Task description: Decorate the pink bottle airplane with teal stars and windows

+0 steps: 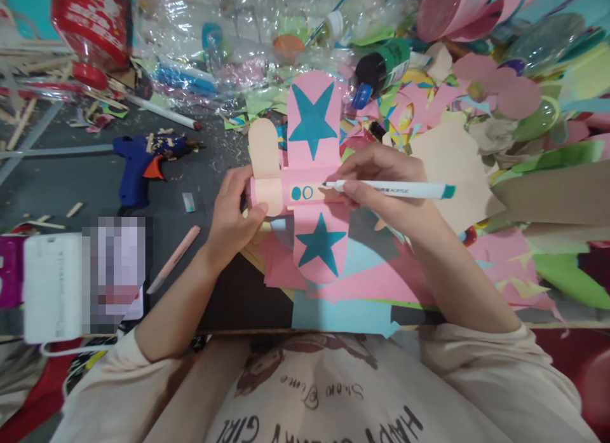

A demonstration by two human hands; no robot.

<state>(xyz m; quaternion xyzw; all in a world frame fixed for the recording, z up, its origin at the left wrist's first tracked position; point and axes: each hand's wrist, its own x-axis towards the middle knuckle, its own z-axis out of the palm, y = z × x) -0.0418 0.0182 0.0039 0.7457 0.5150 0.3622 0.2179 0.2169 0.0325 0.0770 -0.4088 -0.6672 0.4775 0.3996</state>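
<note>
A pink paper airplane lies in front of me, with a teal star on its far wing and a second teal star on the near one. Its tail pieces are peach paper, and my left hand pinches the tail end between thumb and fingers. On the body's peach strip are a filled teal dot and a teal ring. My right hand grips a white acrylic marker with a teal end. The marker's tip points at the strip, right of the ring; whether it touches is hard to tell.
A blue hot glue gun lies at the left, near a pink pen and a white box-shaped device. Paper scraps crowd the right. Clear plastic, a red-labelled bottle and a dark green bottle fill the back.
</note>
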